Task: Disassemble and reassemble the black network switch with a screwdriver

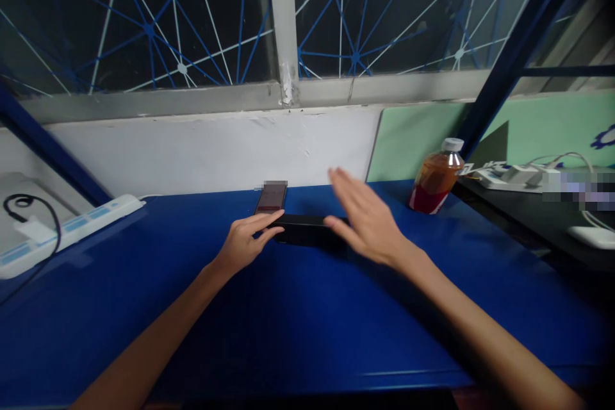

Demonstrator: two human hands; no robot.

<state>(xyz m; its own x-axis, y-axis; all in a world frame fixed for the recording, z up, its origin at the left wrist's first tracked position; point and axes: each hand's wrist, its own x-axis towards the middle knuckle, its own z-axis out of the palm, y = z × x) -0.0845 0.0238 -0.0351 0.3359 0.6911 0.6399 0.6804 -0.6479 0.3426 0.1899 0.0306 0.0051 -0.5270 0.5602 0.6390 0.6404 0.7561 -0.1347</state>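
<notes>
A long black box-like object point(307, 231) lies on the blue table point(288, 320), its long side facing me. My left hand point(245, 237) pinches its left end, fingers on top and thumb against the front. Over the right end is my right hand point(368, 221), slightly blurred, with fingers stretched out and thumb apart. That hand hides the box's right end, and whether it touches the box I cannot tell. Just behind my left fingers a phone point(273, 197) leans back near the wall, its screen partly blurred out.
A bottle of reddish-brown drink point(436, 178) with a white cap stands at the back right. On the left lies a white power strip point(103, 213) with a black cable point(58, 230). Another power strip point(516, 178) and a white adapter point(593, 237) sit on the black surface at right.
</notes>
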